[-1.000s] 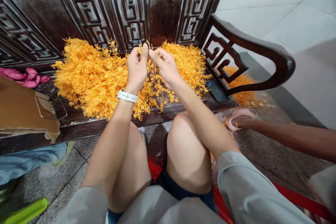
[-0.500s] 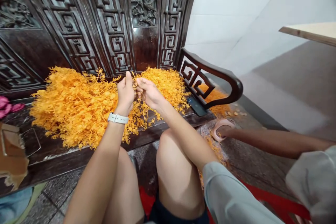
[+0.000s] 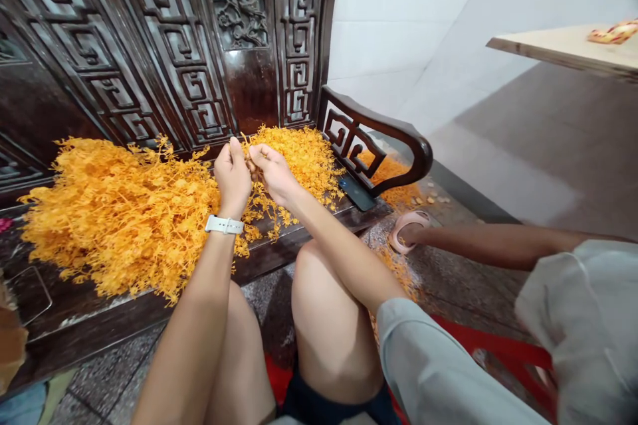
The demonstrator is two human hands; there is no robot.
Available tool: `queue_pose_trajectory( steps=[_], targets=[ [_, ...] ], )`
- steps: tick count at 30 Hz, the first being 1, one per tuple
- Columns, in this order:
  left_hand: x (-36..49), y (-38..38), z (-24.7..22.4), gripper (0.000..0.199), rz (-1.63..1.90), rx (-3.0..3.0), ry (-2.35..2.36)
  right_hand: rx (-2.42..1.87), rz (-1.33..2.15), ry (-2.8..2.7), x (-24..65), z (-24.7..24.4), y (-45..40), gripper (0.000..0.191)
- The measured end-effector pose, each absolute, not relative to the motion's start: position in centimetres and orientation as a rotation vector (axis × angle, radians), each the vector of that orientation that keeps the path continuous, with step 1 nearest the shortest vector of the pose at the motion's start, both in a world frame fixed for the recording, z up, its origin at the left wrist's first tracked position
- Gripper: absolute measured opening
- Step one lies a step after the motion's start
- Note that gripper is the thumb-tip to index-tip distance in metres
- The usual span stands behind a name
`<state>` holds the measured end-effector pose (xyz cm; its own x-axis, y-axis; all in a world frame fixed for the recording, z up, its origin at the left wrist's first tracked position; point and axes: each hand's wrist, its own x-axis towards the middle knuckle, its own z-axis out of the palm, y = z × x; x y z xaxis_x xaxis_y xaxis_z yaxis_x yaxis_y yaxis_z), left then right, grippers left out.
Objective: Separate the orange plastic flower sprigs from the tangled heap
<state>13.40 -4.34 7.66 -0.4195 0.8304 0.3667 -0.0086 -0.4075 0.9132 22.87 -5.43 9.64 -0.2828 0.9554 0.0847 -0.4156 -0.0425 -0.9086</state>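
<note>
My left hand (image 3: 233, 178), with a pale watch (image 3: 224, 224) at the wrist, is closed in a pinch. Against its fingertips, my right hand (image 3: 275, 174) pinches too. Between them is an orange artificial flower sprig (image 3: 244, 139), mostly covered by my fingers, with just a thin stem end poking out above. Left of my hands spreads a big heap of orange sprigs (image 3: 119, 212) on the dark wooden bench (image 3: 259, 265). Behind and right of them lies a second pile of small orange pieces (image 3: 299, 153).
A dark phone (image 3: 357, 192) lies by the bench's armrest (image 3: 423, 153). Orange bits (image 3: 399, 272) litter the floor near another person's pink-sandalled foot (image 3: 409, 229). A board (image 3: 548, 46) juts in at upper right. At far left are a wire handle (image 3: 44, 289) and torn cardboard (image 3: 10, 345).
My view has swung to the right, so the bench and heaps sit further left. My hands stay together on the sprig, with fingers slightly shifted. More of the board shows.
</note>
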Motion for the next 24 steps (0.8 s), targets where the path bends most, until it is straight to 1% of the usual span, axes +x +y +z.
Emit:
queue_pose_trajectory(
  steps=[2,5,11,14,18,21,24],
  targets=[
    [13.7,-4.3,7.5,0.058,1.906,1.271,1.315,-0.751,1.521,-1.16,23.4,9.6,-5.6,0.028],
    [14.2,-4.3,7.4,0.061,1.868,1.303,1.351,-0.69,1.558,-1.214,24.4,9.5,-5.7,0.027],
    [15.8,-4.7,8.6,0.061,1.669,1.098,1.113,-0.53,1.84,-1.092,26.8,9.7,-5.9,0.031],
    [15.8,-4.5,9.9,0.061,1.639,0.95,0.976,-0.399,1.887,-0.958,27.7,10.4,-6.5,0.029],
    [15.1,-3.8,11.4,0.07,1.624,0.816,0.865,-0.245,1.879,-0.906,28.7,11.3,-7.5,0.022],
    [15.7,-3.8,12.0,0.072,1.637,0.878,0.967,-0.336,1.772,-0.851,29.5,11.5,-7.5,0.02],
    [17.6,-4.1,11.7,0.068,1.702,1.061,1.135,-0.42,1.655,-0.811,30.0,11.2,-6.7,0.024]
  ],
)
